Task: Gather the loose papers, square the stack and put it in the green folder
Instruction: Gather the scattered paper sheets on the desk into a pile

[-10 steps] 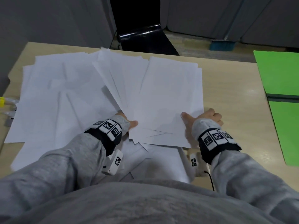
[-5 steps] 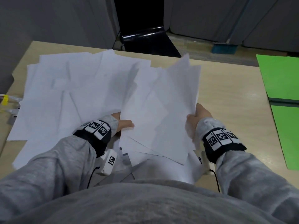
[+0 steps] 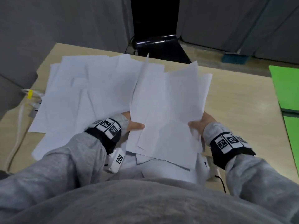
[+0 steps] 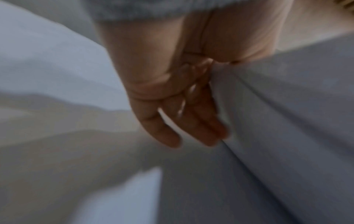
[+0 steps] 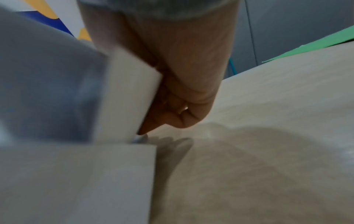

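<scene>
A bundle of white papers is raised off the table and tilted up, its sheets still fanned and uneven. My left hand pinches its left edge, thumb on top and fingers underneath against the sheets. My right hand grips the right edge, fingers curled round the paper. More loose papers lie spread over the left half of the table. The green folder lies open at the right edge, also seen as a green folder beyond the right hand.
The pale wooden table shows bare between the bundle and the folder. White cables with a yellow tag lie at the left edge. A black chair base and a teal brush are on the floor behind.
The fanned sheets lay flat under both hands a second ago. Both hands have since gripped them, drawn them together and lifted the bundle up off the table.
</scene>
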Motion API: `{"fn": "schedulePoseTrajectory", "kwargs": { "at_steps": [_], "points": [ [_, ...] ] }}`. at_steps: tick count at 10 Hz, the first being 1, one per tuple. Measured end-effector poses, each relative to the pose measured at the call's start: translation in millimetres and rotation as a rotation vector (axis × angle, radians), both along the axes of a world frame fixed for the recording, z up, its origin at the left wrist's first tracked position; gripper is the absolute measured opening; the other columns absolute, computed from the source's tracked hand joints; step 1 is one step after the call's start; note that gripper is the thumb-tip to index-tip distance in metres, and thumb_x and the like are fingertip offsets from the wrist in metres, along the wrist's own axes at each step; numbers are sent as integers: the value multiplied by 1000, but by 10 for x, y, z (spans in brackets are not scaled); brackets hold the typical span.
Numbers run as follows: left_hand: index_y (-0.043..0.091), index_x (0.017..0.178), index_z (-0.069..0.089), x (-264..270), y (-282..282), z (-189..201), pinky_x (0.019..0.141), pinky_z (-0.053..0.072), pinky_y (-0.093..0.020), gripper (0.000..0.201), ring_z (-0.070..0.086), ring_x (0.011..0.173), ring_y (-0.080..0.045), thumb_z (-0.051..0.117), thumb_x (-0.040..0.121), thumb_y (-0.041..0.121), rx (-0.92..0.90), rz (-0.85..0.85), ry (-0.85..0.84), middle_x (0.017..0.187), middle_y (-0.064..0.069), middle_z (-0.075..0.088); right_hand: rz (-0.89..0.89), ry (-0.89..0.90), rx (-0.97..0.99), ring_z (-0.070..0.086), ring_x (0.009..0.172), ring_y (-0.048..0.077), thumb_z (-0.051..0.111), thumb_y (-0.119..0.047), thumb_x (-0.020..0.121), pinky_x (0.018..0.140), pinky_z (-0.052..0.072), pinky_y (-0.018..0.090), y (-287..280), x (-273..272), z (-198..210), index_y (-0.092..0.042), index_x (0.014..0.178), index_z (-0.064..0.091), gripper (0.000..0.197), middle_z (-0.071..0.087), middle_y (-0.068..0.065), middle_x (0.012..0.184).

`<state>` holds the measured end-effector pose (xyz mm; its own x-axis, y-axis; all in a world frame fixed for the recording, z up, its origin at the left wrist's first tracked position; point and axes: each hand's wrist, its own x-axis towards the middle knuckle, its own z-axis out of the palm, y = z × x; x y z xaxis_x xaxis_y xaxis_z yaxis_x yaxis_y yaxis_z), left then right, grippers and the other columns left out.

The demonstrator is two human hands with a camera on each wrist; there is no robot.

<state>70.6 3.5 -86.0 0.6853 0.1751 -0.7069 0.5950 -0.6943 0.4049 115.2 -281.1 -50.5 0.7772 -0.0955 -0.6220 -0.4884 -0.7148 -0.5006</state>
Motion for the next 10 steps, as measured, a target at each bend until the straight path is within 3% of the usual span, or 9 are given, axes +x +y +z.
{"fn": "schedulePoseTrajectory", "kwargs": {
  "at_steps": [1, 2, 3, 4, 6, 7, 8, 9, 10],
  "points": [
    [27, 111, 54, -40, 162, 145, 92, 44, -27, 42, 59, 100, -19, 71, 75, 40, 34, 122, -37, 107, 5, 62, -101, -16, -2, 60, 106, 32, 60, -11, 86, 90, 45, 33, 90, 40, -11, -11, 124, 54, 39, 63, 14, 117],
    [17, 127, 47, -101, 385, 182, 104, 41, -39, 56, 47, 122, -34, 66, 78, 35, 317, 364, -90, 137, -13, 43, -109, -37, 18, 58, 110, 35, 60, -7, 86, 97, 46, 40, 118, 58, -39, -6, 126, 53, 40, 62, 19, 121],
    [4, 135, 37, -164, 520, 232, 106, 36, -42, 64, 41, 128, -38, 61, 84, 35, 367, 490, -25, 141, -21, 37, -117, -62, 61, 59, 101, 33, 59, -5, 87, 91, 47, 38, 102, 55, -51, -7, 127, 52, 41, 63, 16, 112],
    [15, 141, 26, -135, 573, 190, 108, 36, -43, 58, 38, 130, -38, 49, 91, 35, 396, 275, 8, 145, -20, 30, -119, -71, 104, 54, 90, 26, 61, -7, 84, 82, 41, 32, 117, 37, -8, -11, 128, 53, 45, 61, 11, 103],
    [14, 145, 21, -44, 280, 144, 104, 35, -39, 73, 43, 128, -35, 42, 89, 56, 139, 368, -60, 146, -15, 36, 130, 25, 32, 51, 121, 33, 53, -6, 91, 89, 41, 33, 436, 95, -21, -10, 139, 41, 49, 53, 15, 134],
    [16, 141, 21, -59, 184, 153, 93, 39, -29, 85, 52, 117, -30, 70, 76, 39, -8, 351, -79, 134, -11, 49, 179, 64, 28, 51, 120, 33, 59, -9, 88, 91, 40, 33, 530, 82, -62, -11, 138, 40, 54, 53, 15, 133],
    [21, 138, 35, -45, 177, 160, 93, 39, -25, 75, 55, 114, -25, 75, 74, 24, -100, 269, -135, 124, -4, 58, 149, 42, 90, 54, 116, 33, 69, -20, 82, 97, 43, 38, 543, 60, -115, -13, 137, 39, 63, 56, 13, 130],
    [19, 119, 57, -64, 282, 180, 101, 44, -38, 59, 62, 104, -25, 80, 67, 33, -248, 313, -126, 108, -3, 66, 69, 29, 168, 53, 119, 32, 76, -30, 76, 104, 40, 47, 523, 77, -130, -17, 138, 38, 74, 56, 8, 132],
    [7, 108, 67, -121, 370, 216, 104, 43, -45, 64, 69, 92, -25, 89, 49, 17, -615, 532, -159, 94, -10, 73, 7, -10, 212, 53, 120, 30, 77, -34, 73, 106, 39, 46, 490, 97, -131, -21, 139, 38, 78, 56, 4, 131]
  ]
}}
